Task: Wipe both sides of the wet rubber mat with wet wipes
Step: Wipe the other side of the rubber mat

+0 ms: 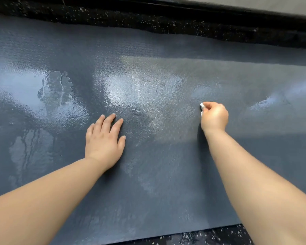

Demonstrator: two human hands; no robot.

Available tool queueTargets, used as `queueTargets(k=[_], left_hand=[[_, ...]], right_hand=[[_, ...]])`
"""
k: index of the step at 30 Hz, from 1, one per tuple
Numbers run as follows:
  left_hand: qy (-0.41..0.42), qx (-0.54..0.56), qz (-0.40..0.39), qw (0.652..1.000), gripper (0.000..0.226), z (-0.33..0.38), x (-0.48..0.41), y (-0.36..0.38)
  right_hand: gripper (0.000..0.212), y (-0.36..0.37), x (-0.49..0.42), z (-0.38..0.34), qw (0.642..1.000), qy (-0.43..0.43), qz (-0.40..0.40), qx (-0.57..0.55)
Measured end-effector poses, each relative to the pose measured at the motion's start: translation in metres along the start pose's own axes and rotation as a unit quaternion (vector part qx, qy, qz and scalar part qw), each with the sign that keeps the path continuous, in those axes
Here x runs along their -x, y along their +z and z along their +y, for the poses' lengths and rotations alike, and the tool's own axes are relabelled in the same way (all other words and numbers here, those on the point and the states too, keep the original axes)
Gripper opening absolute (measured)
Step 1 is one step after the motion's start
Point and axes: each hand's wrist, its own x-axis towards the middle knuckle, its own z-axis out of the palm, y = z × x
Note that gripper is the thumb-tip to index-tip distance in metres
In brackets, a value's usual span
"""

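Forearms: left forearm and right forearm reach forward over the near edge, well apart.
Left hand: flat on the rubber mat, fingers straight and spread, probably pinning it against sliding.
Right hand: fingers curled round a bunched white wet wipe, pressed to the mat for scrubbing.
Mat: dark grey, lying flat on the speckled floor, one face up.
Water patches: glossy, left of the hands; the surface between the hands looks duller.
Progress: this face seems partly wiped, and the underside is likely still to do.
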Motion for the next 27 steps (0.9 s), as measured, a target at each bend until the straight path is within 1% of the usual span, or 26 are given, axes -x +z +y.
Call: queueTargets(k=[1,2,4,5,7,9,10,11,12,14,16,18,19,20,21,22,24,26,27], left_hand=[[-0.001,-0.002,-0.002,1.0,0.056,0.0,0.001,0.001],[0.001,-0.001,-0.002,1.0,0.056,0.0,0.002,0.001],[0.004,0.002,0.0,1.0,0.055,-0.001,0.002,0.001],[0.003,0.007,0.006,1.0,0.053,-0.001,0.001,0.001],[-0.003,0.026,0.029,0.999,0.051,0.0,-0.005,-0.002],[-0.003,0.036,0.048,0.998,0.05,0.001,-0.014,-0.003],[-0.002,0.031,0.051,0.998,0.05,0.002,-0.021,-0.004],[-0.002,0.025,0.052,0.998,0.05,0.002,-0.028,-0.004],[-0.002,0.018,0.054,0.998,0.051,0.002,-0.036,-0.004],[-0.004,0.009,0.058,0.998,0.052,0.003,-0.051,-0.005],[-0.009,0.004,0.058,0.998,0.053,0.005,-0.061,-0.004],[-0.02,0.004,0.059,0.998,0.054,0.006,-0.065,0.0],[-0.021,0.002,0.06,0.998,0.053,0.006,-0.064,0.003],[-0.018,0.0,0.064,0.998,0.052,0.005,-0.062,0.006],[-0.013,-0.001,0.071,0.997,0.052,0.005,-0.061,0.007],[-0.01,0.0,0.078,0.997,0.055,0.005,-0.06,0.008],[-0.006,0.005,0.088,0.996,0.061,0.006,-0.059,0.008],[-0.001,0.011,0.098,0.995,0.064,0.005,-0.059,0.007],[0.002,0.014,0.102,0.995,0.066,0.005,-0.058,0.006]], right_hand=[[0.024,0.007,0.009,-0.007,1.0,-0.008,-0.003,0.023],[0.025,0.014,0.023,-0.016,0.999,-0.039,-0.004,0.029],[0.025,0.029,0.064,-0.035,0.985,-0.171,-0.015,0.026],[0.024,0.036,0.084,-0.042,0.969,-0.239,-0.038,0.044],[0.023,0.044,0.114,-0.049,0.937,-0.321,-0.126,0.058],[0.021,0.041,0.122,-0.048,0.911,-0.364,-0.195,0.021],[0.02,0.035,0.114,-0.047,0.909,-0.364,-0.202,-0.006],[0.019,0.027,0.101,-0.045,0.921,-0.343,-0.184,-0.03],[0.02,0.02,0.082,-0.041,0.94,-0.305,-0.145,-0.048],[0.022,0.003,0.036,-0.03,0.975,-0.207,-0.055,-0.055],[0.025,-0.011,-0.008,-0.013,0.994,-0.1,0.003,-0.043],[0.027,-0.017,-0.036,0.006,0.999,-0.002,0.028,-0.024],[0.029,-0.014,-0.042,0.012,0.999,0.033,0.031,-0.017],[0.03,-0.009,-0.041,0.012,0.998,0.052,0.026,-0.007],[0.029,-0.001,-0.033,0.005,0.999,0.045,0.02,0.003],[0.028,0.009,-0.017,-0.006,1.0,0.011,0.015,0.003],[0.021,0.032,0.035,-0.031,0.992,-0.119,-0.011,-0.028],[0.017,0.051,0.094,-0.051,0.964,-0.255,-0.058,-0.043],[0.016,0.052,0.114,-0.058,0.945,-0.308,-0.094,-0.054]])
